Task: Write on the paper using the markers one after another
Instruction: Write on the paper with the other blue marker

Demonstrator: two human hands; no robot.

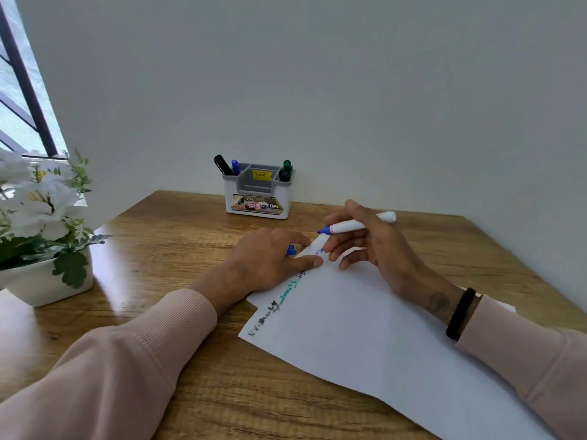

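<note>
Head view
Landmark: the white paper (365,315), lying skewed on the wooden table (178,223).
Right hand: the right hand (371,246) holds a blue marker (349,225) between thumb and fingers above the paper's far corner; the uncapped tip points left and stands clear of the sheet.
Left hand: the left hand (270,262) rests at the paper's left edge, fingers curled round a blue cap (291,250), one fingertip pressing on the sheet.
Writing: dark, green and blue scrawl (279,304) runs along the paper's left edge; too small to read.
Holder: a white and grey pen holder (258,198) stands beyond the paper against the wall, with a black marker (223,165), a blue one (235,167) and a green marker (286,170) in it.
Plant: a white pot of flowers (44,227) sits well left of the paper.
</note>
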